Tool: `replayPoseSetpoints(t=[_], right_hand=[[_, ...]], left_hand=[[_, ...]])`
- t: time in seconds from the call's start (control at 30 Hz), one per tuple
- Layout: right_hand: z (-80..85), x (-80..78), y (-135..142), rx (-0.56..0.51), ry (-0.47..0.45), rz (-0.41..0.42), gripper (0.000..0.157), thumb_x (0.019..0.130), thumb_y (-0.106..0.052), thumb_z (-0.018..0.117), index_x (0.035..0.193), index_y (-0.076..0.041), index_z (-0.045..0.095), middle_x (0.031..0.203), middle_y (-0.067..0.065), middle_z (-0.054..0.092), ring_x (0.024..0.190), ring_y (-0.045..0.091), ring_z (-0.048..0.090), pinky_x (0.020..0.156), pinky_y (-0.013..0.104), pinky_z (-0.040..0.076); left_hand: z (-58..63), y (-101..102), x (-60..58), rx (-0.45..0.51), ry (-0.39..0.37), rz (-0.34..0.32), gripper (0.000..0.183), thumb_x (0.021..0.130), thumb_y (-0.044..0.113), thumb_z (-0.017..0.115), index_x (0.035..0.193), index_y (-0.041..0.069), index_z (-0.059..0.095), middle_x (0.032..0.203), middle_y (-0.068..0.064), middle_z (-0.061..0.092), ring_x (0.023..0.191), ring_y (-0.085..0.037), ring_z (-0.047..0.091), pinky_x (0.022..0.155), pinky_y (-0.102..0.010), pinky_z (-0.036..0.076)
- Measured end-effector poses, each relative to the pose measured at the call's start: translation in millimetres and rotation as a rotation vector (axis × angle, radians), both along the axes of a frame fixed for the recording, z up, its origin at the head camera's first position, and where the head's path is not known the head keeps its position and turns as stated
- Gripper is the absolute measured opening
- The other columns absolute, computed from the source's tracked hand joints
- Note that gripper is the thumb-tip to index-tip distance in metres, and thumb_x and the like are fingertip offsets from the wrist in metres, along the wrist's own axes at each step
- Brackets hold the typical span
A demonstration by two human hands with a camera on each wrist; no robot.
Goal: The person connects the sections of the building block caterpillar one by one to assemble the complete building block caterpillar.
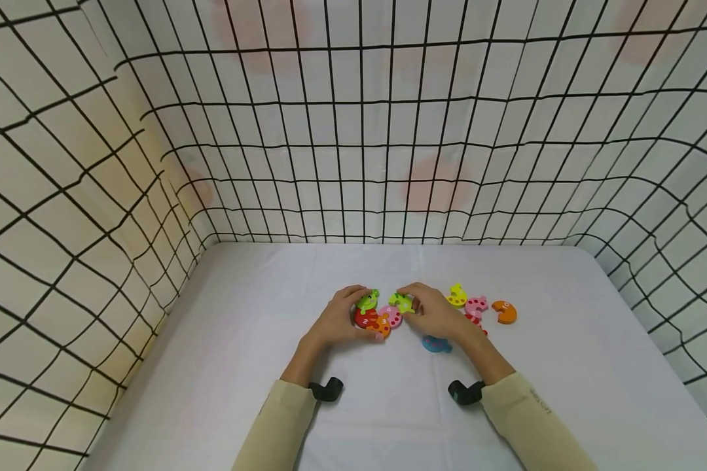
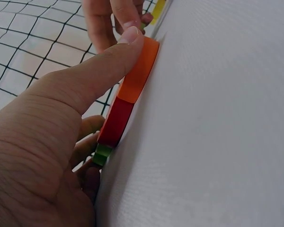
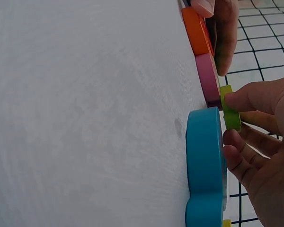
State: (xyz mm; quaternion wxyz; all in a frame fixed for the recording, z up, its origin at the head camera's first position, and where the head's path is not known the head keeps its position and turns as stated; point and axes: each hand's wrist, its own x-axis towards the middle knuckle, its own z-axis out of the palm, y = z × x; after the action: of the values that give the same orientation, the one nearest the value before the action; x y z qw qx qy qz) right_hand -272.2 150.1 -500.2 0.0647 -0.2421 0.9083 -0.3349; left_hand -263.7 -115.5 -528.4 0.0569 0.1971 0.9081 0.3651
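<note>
My left hand (image 1: 334,319) curls round a joined row of puzzle pieces lying on the white cloth. That row runs from a green caterpillar head (image 1: 367,301) through a red piece (image 1: 364,319) and an orange piece (image 1: 381,326) to a pink piece (image 1: 393,316). The left thumb presses the orange piece's edge in the left wrist view, with the other fingers round by the green head. Between thumb and fingers, my right hand (image 1: 438,315) pinches a lime green puzzle piece (image 3: 231,111) right at the pink piece's edge.
Loose pieces lie round the right hand: a blue one (image 1: 436,344) below it, then yellow (image 1: 456,296), spotted pink (image 1: 476,305), red (image 1: 482,330) and orange (image 1: 505,312) ones beyond. Black wire mesh (image 1: 359,145) stands behind the cloth-covered table (image 1: 259,275) and along both sides.
</note>
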Motion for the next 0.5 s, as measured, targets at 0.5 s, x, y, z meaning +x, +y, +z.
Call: replayPoseSetpoints(t=[0.5], right_hand=[[2.9,-2.1,0.9,0.064,-0.005,0.039,0.052,0.095,-0.013,0.070,0.144,-0.004,0.057,0.138,0.011,0.060,0.090,0.016,0.055,0.076,0.028,0.050]], left_hand=[[-2.0,0.8,-0.7,-0.012,0.008,0.003,0.099,0.069,0.057,0.090,0.153,0.025,0.049,0.162,-0.002,0.040,0.151,-0.028,0.037,0.118,-0.058,0.039]])
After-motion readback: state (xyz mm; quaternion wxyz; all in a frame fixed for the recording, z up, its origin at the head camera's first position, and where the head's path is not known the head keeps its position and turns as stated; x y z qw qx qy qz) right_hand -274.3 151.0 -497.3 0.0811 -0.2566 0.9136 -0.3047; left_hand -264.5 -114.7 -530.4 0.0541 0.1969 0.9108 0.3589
